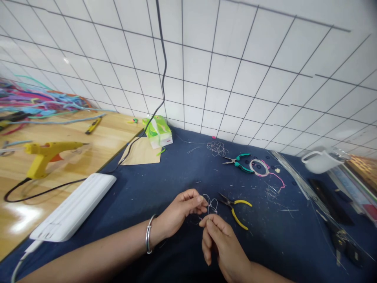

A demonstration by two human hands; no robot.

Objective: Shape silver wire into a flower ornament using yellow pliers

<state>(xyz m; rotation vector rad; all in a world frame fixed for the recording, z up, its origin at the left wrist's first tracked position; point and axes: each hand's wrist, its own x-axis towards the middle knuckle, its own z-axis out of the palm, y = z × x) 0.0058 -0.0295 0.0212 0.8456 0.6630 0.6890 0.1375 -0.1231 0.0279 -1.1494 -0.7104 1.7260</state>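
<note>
Thin wire bent into petal-like loops (212, 203) is held between my two hands above the dark blue cloth. My left hand (188, 206), with a silver bracelet at the wrist, pinches the left side of the loops. Just below them, my right hand (219, 237) has thumb and forefinger closed on the wire's lower end. Yellow-handled pliers (235, 208) lie spread on the cloth right beside the loops. Farther back are teal-handled pliers (240, 162) and a tangle of looped wire (217, 148).
A white power strip (75, 206) and yellow glue gun (47, 155) are at the left. A tissue pack (158, 131) stands by the tiled wall. A wire coil (259, 167), white mug (319, 161) and scissors-like black items (343, 243) lie right.
</note>
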